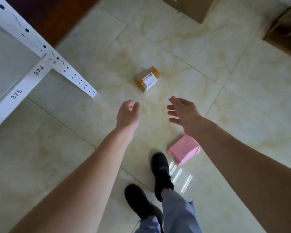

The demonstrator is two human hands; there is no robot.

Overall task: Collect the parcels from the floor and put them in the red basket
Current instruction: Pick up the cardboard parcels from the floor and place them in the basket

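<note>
Empty hands (155,113) above brown parcel (147,79) (pink parcel (184,150) nearby)

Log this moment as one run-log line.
left hand: open, empty | right hand: open, empty | both reaching toward brown box on floor | pink parcel on floor by right forearm | basket: not in view

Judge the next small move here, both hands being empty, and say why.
Probably lower both hands onto the brown box: the left hand and right hand hang open either side of it, just short. The pink parcel lies nearer the feet, under the right forearm.
</note>
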